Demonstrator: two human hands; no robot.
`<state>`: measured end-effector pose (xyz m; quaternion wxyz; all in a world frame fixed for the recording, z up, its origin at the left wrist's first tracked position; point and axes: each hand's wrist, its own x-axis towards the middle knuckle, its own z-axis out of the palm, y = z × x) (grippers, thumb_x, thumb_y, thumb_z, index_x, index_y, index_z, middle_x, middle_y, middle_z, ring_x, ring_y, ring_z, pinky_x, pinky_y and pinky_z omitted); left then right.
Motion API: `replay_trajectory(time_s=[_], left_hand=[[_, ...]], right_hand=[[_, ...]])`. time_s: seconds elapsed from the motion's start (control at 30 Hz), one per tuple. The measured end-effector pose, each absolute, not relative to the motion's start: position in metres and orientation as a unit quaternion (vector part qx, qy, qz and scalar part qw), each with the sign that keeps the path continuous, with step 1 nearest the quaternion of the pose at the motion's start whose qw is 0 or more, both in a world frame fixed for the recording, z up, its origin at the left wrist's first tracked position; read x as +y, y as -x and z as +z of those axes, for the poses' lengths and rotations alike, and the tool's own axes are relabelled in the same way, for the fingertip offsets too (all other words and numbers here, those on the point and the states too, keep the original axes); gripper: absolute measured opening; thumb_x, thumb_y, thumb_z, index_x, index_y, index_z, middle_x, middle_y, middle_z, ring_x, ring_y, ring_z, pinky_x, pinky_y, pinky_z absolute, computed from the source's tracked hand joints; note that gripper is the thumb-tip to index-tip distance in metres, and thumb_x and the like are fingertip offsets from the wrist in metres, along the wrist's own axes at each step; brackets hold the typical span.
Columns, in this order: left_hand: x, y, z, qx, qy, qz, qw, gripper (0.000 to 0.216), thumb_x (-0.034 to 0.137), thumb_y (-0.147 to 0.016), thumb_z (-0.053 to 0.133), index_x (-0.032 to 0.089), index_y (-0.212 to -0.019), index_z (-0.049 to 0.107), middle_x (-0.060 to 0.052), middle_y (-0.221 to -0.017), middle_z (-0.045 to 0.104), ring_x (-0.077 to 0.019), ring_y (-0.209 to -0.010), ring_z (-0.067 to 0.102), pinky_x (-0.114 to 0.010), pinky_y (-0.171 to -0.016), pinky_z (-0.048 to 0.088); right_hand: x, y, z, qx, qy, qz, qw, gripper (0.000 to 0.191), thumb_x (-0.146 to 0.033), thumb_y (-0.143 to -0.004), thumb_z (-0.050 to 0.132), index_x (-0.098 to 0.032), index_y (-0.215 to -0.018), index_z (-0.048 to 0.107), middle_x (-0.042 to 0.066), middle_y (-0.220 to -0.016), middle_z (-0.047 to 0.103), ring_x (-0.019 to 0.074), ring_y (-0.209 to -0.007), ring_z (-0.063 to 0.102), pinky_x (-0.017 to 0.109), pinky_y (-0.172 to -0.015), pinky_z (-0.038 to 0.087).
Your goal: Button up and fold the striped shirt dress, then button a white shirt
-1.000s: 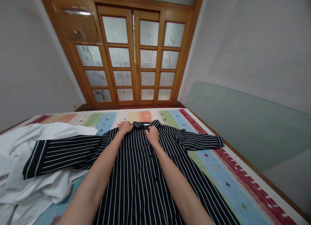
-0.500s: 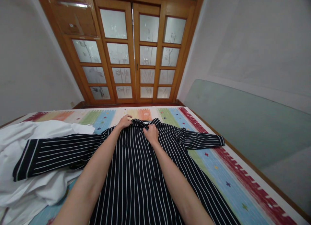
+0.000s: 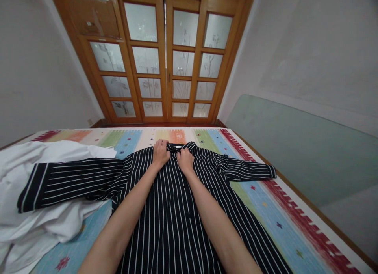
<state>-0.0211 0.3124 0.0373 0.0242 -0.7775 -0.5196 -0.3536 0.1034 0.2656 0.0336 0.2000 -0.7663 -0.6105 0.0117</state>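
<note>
Shirt point(image 3: 169, 211) lies spread, collar point(image 3: 191, 146) near bed's point(image 3: 255, 203) far edge. Our right hand point(image 3: 185, 159) pinches the collar; our left hand point(image 3: 161, 152) curls over it, grip unclear. Uneven tugging could skew it; sleeve point(image 3: 79, 175) atop white cloth point(image 3: 67, 222) could drag that along.

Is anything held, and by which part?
A black, white-striped fabric shirt, apparently pinched at its collar by the left hand and right hand; grip partly hidden.
</note>
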Motion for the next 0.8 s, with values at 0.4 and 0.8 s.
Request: replay_trajectory(time_s=[0.4, 0.8], left_hand=[[0.331, 0.011, 0.024, -0.477, 0.792, -0.344, -0.163, 0.017, 0.015, -0.081, 0.056, 0.019, -0.092, 0.067, -0.006, -0.092, 0.07, -0.0211, -0.082, 0.064, -0.036, -0.087, 0.05], [0.326, 0.013, 0.02, -0.499, 0.707, -0.446, -0.229, 0.008, 0.022, -0.081, 0.062, 0.018, -0.087, 0.064, -0.005, -0.088, 0.071, -0.0185, -0.076, 0.066, -0.032, -0.079, 0.052]], right_hand=[[0.269, -0.105, 0.035, -0.594, 0.771, 0.037, 0.228, 0.027, -0.032, -0.096, 0.046, -0.015, -0.104, 0.065, 0.014, -0.106, 0.067, 0.0239, -0.094, 0.065, 0.031, -0.077, 0.045], [0.278, -0.116, 0.028, -0.616, 0.655, 0.056, 0.435, 0.024, -0.021, -0.091, 0.048, -0.016, -0.1, 0.069, 0.008, -0.103, 0.068, 0.0165, -0.091, 0.063, 0.024, -0.083, 0.044]])
